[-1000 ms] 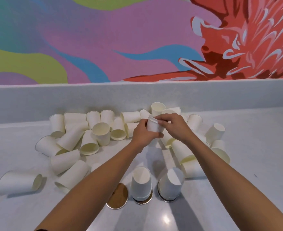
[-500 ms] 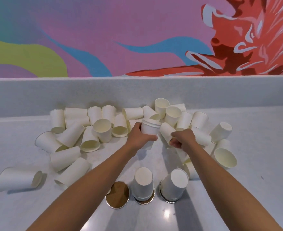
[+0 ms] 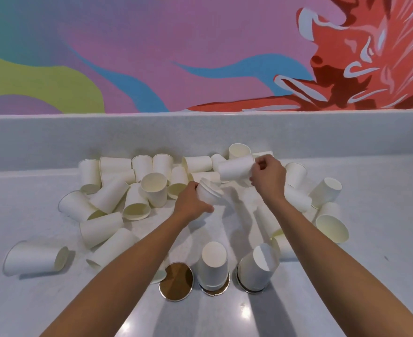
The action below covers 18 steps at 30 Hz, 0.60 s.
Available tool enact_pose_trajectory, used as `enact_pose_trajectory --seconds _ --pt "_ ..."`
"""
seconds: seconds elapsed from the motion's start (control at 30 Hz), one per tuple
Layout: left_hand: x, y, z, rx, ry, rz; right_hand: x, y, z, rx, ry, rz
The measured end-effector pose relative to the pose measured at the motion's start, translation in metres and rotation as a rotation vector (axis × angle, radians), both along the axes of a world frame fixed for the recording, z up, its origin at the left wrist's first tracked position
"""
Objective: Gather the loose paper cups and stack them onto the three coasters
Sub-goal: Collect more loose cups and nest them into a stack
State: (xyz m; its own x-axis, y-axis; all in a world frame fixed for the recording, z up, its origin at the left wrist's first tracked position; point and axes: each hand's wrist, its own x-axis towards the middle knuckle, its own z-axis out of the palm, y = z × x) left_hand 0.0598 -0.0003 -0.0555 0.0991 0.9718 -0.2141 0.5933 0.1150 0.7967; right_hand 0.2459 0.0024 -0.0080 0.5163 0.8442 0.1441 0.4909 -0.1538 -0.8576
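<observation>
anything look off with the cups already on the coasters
Yes: the inverted cup on the right coaster leans to the right instead of standing straight like the middle cup. The left coaster is bare.

A pale speckled counter [image 3: 383,276] meets a colourful painted mural [image 3: 176,45] behind.

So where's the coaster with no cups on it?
In the head view, the empty coaster lies near the front of the counter, leftmost of three, just left of the middle coaster's cup stack.
</observation>
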Motion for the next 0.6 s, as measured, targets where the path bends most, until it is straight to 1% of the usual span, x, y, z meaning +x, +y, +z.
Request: enact_pose_trajectory --seconds 0.1,0.17,0.3,0.37,0.4,0.47,0.53,0.6 --pt "0.005 0.000 0.002 -0.004 -0.041 -0.008 -0.010 -0.007 0.008 0.156 -0.322 0.203" --pt "0.012 0.000 0.006 0.003 -0.087 -0.024 -0.016 -0.010 0.006 0.214 -0.461 0.330" --pt "0.024 0.000 0.013 -0.004 -0.197 0.002 -0.018 -0.012 -0.001 0.132 -0.509 0.606" --pt "0.025 0.002 0.014 0.001 -0.233 0.026 -0.013 -0.010 -0.001 0.123 -0.521 0.685" --pt "0.024 0.003 0.014 0.005 -0.234 0.031 -0.009 -0.008 0.000 0.130 -0.498 0.672" --pt "0.021 0.005 0.013 0.007 -0.220 0.035 0.003 0.002 -0.002 0.114 -0.459 0.547" --pt "0.018 0.007 0.011 -0.002 -0.200 0.025 0.017 0.016 -0.006 0.016 -0.565 0.372" --pt "0.017 0.010 0.008 -0.020 -0.183 0.017 0.028 0.029 -0.014 -0.171 -0.693 0.270"
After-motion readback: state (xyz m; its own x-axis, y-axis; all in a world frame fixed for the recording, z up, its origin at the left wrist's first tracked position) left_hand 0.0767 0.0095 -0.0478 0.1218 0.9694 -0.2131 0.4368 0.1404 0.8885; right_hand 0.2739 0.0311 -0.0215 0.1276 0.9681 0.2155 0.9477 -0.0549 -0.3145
